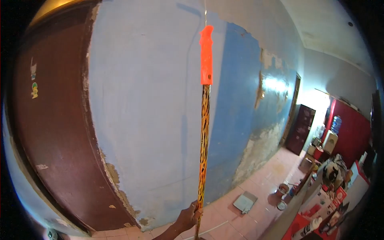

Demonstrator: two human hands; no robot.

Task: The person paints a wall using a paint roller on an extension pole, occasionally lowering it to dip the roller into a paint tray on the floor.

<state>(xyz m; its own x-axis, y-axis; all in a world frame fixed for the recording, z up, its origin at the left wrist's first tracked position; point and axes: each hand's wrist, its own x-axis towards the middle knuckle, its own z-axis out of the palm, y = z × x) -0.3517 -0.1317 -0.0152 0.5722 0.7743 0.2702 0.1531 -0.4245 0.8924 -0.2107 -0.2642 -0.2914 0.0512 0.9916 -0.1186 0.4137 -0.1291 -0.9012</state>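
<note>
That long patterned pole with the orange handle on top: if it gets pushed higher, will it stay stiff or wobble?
The pole looks straight, so probably stiff. One hand grips only its bottom, so the orange handle end may sway.

Cut off at the top edge: the thin metal rod (205, 12) above the orange handle (206, 55), its upper end out of view. Lost at the bottom edge: the foot of the patterned pole (204, 152) and the forearm behind the one hand (188, 218) gripping it; which hand, impossible to tell; no other hand in view. Too small to read: two stickers (34, 80) on the brown door (52, 132). Blurred and crowded at lower right: a cluttered table (332, 200), items indistinct. Washed out by glare: the far doorway (316, 104). Blacked out by the lens rim: all four corners.
</note>
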